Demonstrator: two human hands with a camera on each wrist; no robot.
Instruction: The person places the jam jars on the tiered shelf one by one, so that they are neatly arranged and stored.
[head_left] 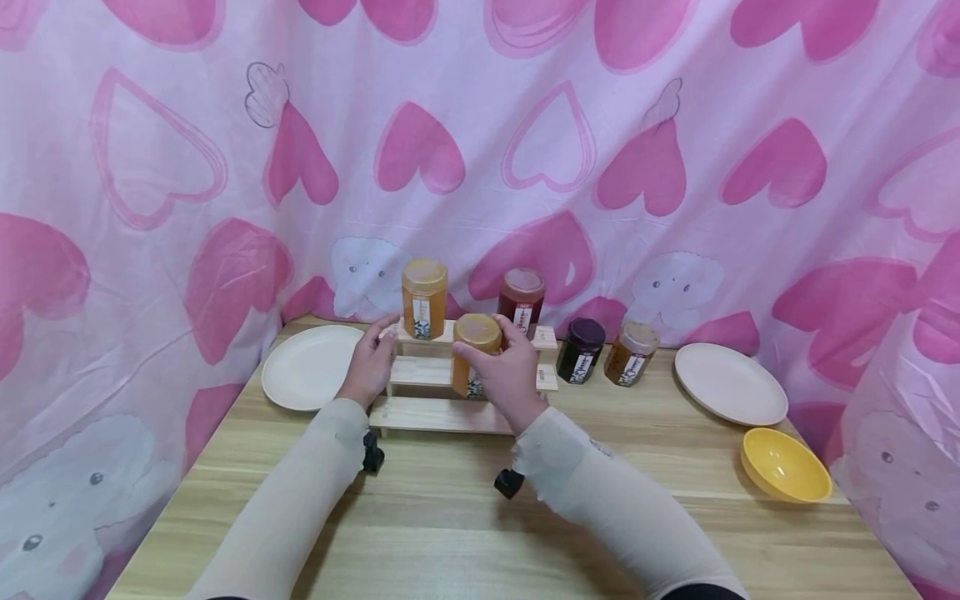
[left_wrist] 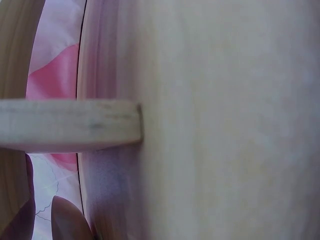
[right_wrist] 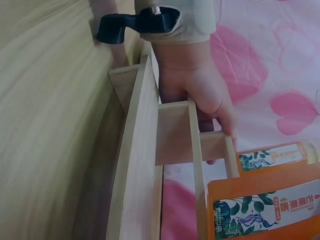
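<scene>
Right hand (head_left: 508, 375) fingers curled round orange jar (head_left: 476, 348), gripping near its lid, jar on middle step of wooden rack (head_left: 442, 414). Left hand (head_left: 371, 367) fingers lie along rack's left end, touching the side. Second orange jar (head_left: 423, 297) and red jar (head_left: 521, 298) on top step. Dark jar (head_left: 581, 351), amber jar (head_left: 632, 353) on table (head_left: 420, 533) right of rack. Plates (head_left: 307, 367) (head_left: 731, 383) either side, yellow bowl (head_left: 783, 467) far right
</scene>
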